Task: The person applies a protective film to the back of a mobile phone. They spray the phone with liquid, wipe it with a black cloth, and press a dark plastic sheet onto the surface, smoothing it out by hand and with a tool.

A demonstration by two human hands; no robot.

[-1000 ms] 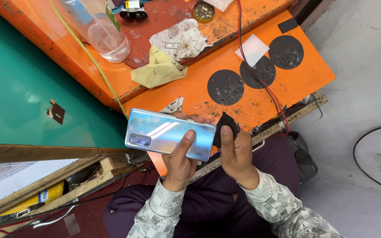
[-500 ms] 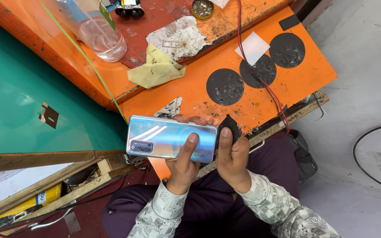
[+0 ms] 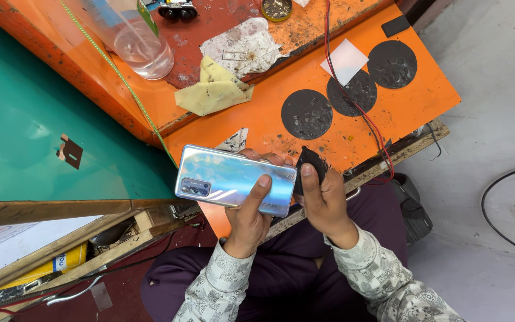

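My left hand (image 3: 250, 217) grips a smartphone (image 3: 233, 179) with an iridescent blue-silver back, camera end pointing left, held level over my lap at the edge of the orange bench (image 3: 269, 122). My right hand (image 3: 324, 200) pinches a small black brush-like tool (image 3: 310, 166) against the phone's right end. The thumb of each hand lies on top of what it holds.
On the orange bench lie three black round pads (image 3: 307, 113), a white paper square (image 3: 344, 61), a yellow cloth (image 3: 213, 90), a crumpled paper (image 3: 242, 46) and a clear plastic bottle (image 3: 131, 36). A red and black wire (image 3: 353, 101) crosses it. A green surface (image 3: 25, 119) lies left.
The phone and both hands have stayed nearly still; the phone shifted slightly to the right and the view moved a little.
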